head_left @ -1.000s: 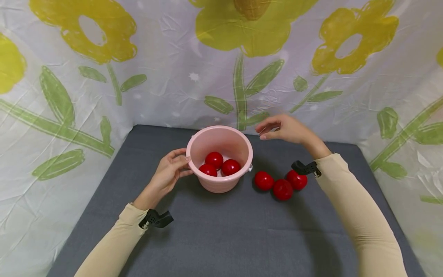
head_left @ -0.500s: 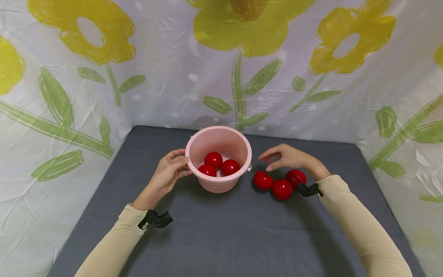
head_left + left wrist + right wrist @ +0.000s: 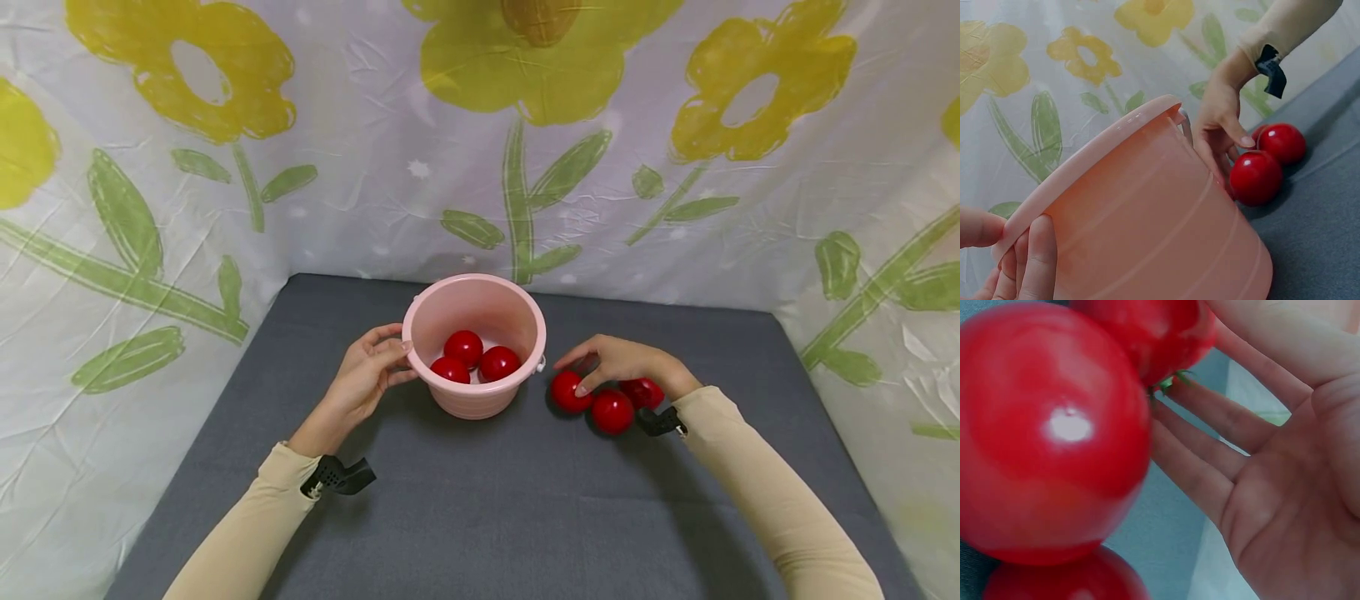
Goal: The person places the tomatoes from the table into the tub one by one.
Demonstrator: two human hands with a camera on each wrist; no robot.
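A pink plastic bucket [image 3: 474, 403] stands on the table with three red tomatoes [image 3: 463, 347] inside. My left hand [image 3: 365, 368] pinches its rim at the left, thumb and fingers on either side of the wall. To the bucket's right, my right hand [image 3: 628, 362] reaches over the leftmost loose tomato [image 3: 567, 392], thumb near its front and fingers extended behind it. That tomato's green stem end shows beside the fingers in the right wrist view. Another tomato [image 3: 612, 412] lies beside it. A third tomato [image 3: 642, 392] is partly hidden under the right hand.
Dark grey cloth [image 3: 487, 517] covers the table. A white curtain [image 3: 360, 167] with yellow flowers hangs behind and at both sides. The bucket's white handle joint [image 3: 541, 364] faces the loose tomatoes. Each wrist carries a black strap [image 3: 337, 475].
My right hand has come down from beside the bucket's upper rim to the leftmost loose tomato. My left hand and the bucket stay in place.
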